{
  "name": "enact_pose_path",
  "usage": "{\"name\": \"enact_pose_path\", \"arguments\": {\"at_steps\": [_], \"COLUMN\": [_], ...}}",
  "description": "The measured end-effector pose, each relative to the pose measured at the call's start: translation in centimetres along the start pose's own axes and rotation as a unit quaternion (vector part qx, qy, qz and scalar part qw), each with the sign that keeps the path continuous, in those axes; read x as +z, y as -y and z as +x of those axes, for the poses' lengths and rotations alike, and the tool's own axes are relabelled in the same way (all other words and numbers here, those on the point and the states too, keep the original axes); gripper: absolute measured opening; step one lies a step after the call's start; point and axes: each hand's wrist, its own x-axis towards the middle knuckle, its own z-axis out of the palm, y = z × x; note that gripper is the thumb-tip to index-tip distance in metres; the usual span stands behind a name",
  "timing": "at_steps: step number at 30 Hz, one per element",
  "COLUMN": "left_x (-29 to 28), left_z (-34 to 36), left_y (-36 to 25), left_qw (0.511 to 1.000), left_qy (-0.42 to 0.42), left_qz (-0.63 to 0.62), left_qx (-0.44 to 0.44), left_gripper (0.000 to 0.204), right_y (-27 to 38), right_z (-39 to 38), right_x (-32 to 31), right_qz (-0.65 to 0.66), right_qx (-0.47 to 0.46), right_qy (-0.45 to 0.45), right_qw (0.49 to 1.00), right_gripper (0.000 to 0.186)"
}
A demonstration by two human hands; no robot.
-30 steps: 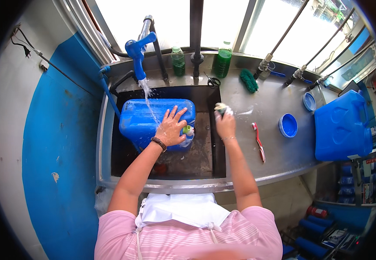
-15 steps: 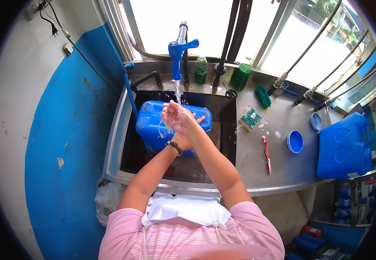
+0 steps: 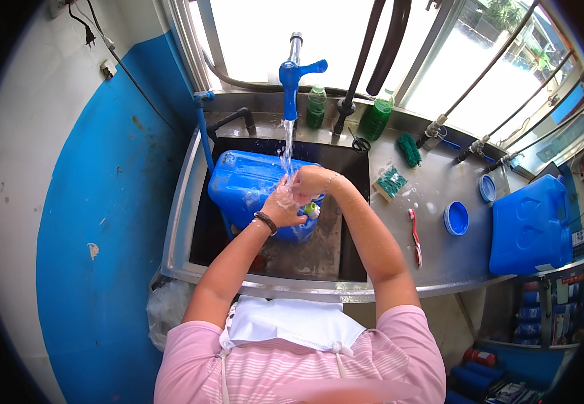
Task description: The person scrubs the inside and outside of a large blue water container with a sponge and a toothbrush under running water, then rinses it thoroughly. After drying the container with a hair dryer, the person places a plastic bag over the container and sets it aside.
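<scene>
In the sink [image 3: 305, 259], a blue jug [image 3: 238, 180] is set beneath the running blue tap [image 3: 290, 91]; its contents are hidden. The left hand [image 3: 282, 204] is held loosely open, thumb spread; the right hand [image 3: 309, 182] is bent against it, any grip impossible to tell. Rinsing is judged in hand; next, steadying of the wet jug would be called for. Behind, a small bottle [image 3: 316, 108] and a larger bottle [image 3: 377, 117] are part-filled with green liquid. Sponge [image 3: 391, 183], toothbrush [image 3: 416, 238] and blue lid [image 3: 457, 219] are laid on the desk [image 3: 450, 259]; far right, a second jug [image 3: 531, 229], contents unseen.
</scene>
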Motion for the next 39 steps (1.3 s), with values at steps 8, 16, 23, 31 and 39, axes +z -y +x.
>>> {"name": "enact_pose_path", "arguments": {"at_steps": [8, 16, 23, 31, 39], "left_x": [0.2, -0.4, -1.2, 0.9, 0.9], "left_z": [-0.1, 0.6, 1.4, 1.8, 1.5], "left_y": [0.5, 1.0, 1.1, 1.1, 0.7], "left_qw": [0.999, 0.992, 1.000, 0.999, 0.998], "left_qy": [0.033, 0.082, 0.015, 0.041, -0.039], "left_qz": [-0.016, -0.056, -0.023, -0.031, -0.051], "left_qx": [-0.037, -0.076, -0.003, 0.005, 0.004], "left_gripper": [0.063, 0.061, 0.062, 0.081, 0.069], "right_y": [0.5, 1.1, -5.3, 1.4, 5.1], "right_z": [1.6, 1.5, -2.5, 1.3, 3.5], "right_x": [2.0, 0.7, 2.9, 4.2, 2.4], "right_qz": [0.522, 0.801, 0.271, 0.730, 0.827], "right_qx": [-0.031, -0.118, 0.029, -0.074, -0.074], "right_qy": [-0.028, 0.033, 0.030, -0.069, -0.024], "right_qw": [0.852, 0.587, 0.962, 0.676, 0.556], "right_gripper": [0.038, 0.027, 0.036, 0.036, 0.033]}}
